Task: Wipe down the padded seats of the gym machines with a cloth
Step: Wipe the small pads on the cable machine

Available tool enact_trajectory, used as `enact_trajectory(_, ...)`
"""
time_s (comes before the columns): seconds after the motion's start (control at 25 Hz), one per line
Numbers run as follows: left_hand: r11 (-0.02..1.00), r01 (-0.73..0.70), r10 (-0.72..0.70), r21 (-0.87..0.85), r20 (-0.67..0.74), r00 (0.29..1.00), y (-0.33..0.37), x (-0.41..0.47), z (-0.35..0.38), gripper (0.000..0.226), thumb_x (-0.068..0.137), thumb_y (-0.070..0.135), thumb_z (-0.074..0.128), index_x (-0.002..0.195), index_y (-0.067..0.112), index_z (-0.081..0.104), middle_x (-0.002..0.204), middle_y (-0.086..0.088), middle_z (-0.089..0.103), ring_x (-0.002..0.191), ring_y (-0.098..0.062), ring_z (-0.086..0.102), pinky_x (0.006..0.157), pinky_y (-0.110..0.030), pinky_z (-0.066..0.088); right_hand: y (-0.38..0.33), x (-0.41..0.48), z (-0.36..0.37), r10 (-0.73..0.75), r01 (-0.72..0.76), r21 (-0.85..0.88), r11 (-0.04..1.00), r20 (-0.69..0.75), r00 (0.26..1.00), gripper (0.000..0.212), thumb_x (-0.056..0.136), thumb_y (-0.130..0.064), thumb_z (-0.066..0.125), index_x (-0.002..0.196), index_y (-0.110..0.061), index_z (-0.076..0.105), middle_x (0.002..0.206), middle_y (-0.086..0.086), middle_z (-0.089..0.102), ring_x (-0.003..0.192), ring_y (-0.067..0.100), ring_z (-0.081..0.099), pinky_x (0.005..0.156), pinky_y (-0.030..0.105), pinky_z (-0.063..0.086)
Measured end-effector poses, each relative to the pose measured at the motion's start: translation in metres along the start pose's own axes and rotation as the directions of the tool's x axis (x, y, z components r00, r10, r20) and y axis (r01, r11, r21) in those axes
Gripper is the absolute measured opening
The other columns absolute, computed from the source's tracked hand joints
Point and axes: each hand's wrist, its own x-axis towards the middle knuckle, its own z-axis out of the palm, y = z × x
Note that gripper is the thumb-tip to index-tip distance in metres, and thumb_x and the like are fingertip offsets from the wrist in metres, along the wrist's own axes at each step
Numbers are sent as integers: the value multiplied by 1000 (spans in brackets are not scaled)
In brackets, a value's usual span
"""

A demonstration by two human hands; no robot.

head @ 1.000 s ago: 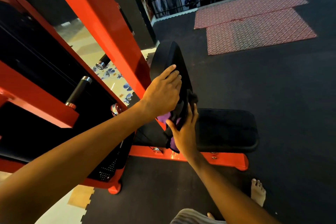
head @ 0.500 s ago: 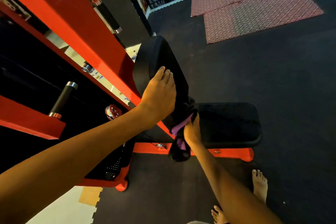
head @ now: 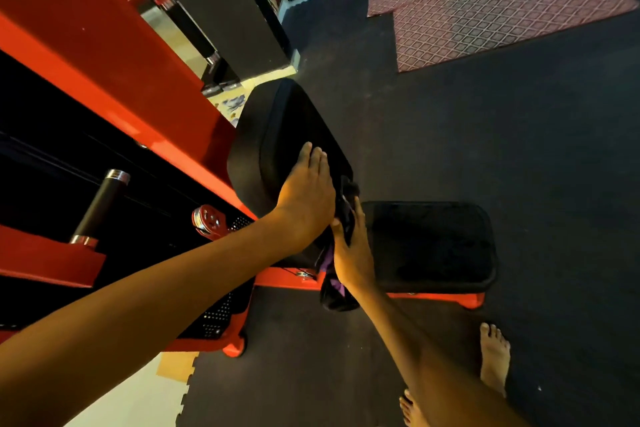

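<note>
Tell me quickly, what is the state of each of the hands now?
Left hand: open, fingers straight, resting on the back pad.
Right hand: open, fingers straight, pressing the cloth against the back pad.

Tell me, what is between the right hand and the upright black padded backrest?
A bunched black and purple cloth, which the right hand presses flat against the upright black padded backrest. The head view shows it.

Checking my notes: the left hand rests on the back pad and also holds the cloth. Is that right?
Not quite. The head view shows the left hand resting on the back pad without the cloth. The right hand presses the cloth against the pad.
</note>
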Motion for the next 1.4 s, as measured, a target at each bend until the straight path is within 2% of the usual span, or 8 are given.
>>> enact_trajectory(0.12,1000,-19,19,23,13,1000,-1,9,-1,66,109,41,16,157,-4,11,165,-28,5,154,-43,2,124,-58,-2,16,42,3,143,-141,108,984,-12,990,61,105,-47,47,159,-27,28,166,0,29,150,20,31,119,36,31)
enact_trajectory(0.28,1000,-1,0,17,27,1000,3,14,1,65,108,36,14,157,-6,5,166,-27,2,155,-41,-2,122,-57,-6,28,126,1,340,-336,151,930,-4,940,84,84,-70,46,150,-17,45,150,11,49,135,30,51,114,52,41)
enact_trajectory(0.4,1000,2,-2,-4,17,1000,5,15,0,69,107,40,16,157,-5,2,166,-26,0,155,-40,-5,121,-56,-10,-29,114,-6,160,-160,19,987,-1,987,58,104,-42,47,158,-28,32,168,-4,25,150,17,32,118,39,33)
enact_trajectory(0.56,1000,-7,8,-21,19,1000,5,14,0,69,107,40,14,155,-7,-1,165,-28,-3,154,-42,-8,121,-57,-11,-7,52,-6,-68,66,57,996,23,997,58,106,-26,49,155,-49,28,167,-21,18,152,-3,18,116,13,21)
enact_trajectory(0.64,1000,15,-15,-25,20,1000,5,16,2,70,107,40,13,154,-9,-3,165,-29,-4,154,-43,-9,122,-58,-11,17,55,-6,-16,17,128,992,-10,1000,58,106,-26,50,155,-46,27,166,-13,26,152,2,23,118,16,24)
enact_trajectory(0.8,998,24,-22,-61,42,999,7,18,-4,75,107,44,17,154,-9,-5,165,-29,-6,154,-43,-10,119,-58,-16,18,122,-13,410,-414,154,897,58,910,47,107,-34,48,152,-20,40,148,5,52,138,25,50,109,37,42)
enact_trajectory(1.04,988,45,-38,-148,48,998,7,19,-6,76,107,45,20,155,-7,-7,166,-27,-8,154,-40,-12,118,-55,-18,-6,172,-22,152,-150,-33,988,111,982,39,101,-46,46,128,-22,60,127,-1,63,117,18,61,99,35,49)
enact_trajectory(1.4,985,64,-53,-161,75,996,9,23,0,82,106,51,22,155,-7,-8,164,-28,-12,152,-42,-17,117,-56,-21,41,211,-11,688,-735,151,661,268,674,65,101,-58,45,130,-4,63,122,10,67,113,26,63,102,35,45)
